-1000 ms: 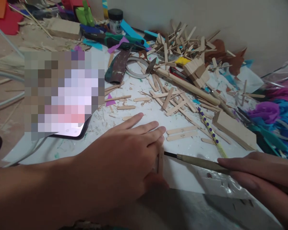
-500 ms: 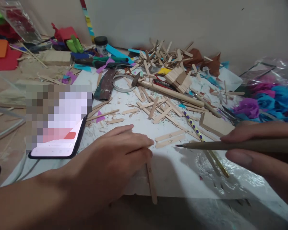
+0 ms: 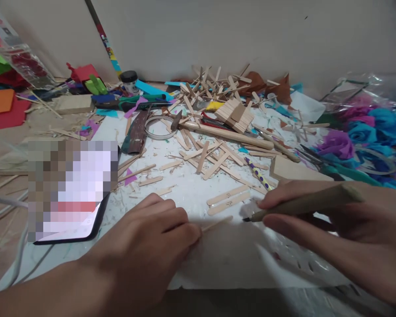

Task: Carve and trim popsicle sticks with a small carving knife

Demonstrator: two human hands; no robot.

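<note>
My left hand (image 3: 155,233) rests on the white work surface with its fingers curled. Its thumb and fingers pinch a wooden craft stick (image 3: 219,223), whose far end pokes out to the right; the rest is hidden under the hand. My right hand (image 3: 326,229) grips a slim wooden-handled tool (image 3: 303,202) like a pen, its short dark tip just right of that stick. Beyond the tip, two craft sticks (image 3: 227,201) lie side by side with small dark marks on them.
A phone (image 3: 75,198) lies at the left, its screen partly blurred. Behind are a hammer (image 3: 224,134), a roll of tape (image 3: 160,127), wooden blocks (image 3: 295,169) and a pile of craft sticks (image 3: 214,86). Scissors (image 3: 317,158) and paper flowers (image 3: 366,132) sit at the right.
My left hand has shifted down and left, and the stick in it has turned from pointing toward me to pointing right. My right hand has moved lower, with the tool tilted more upright.
</note>
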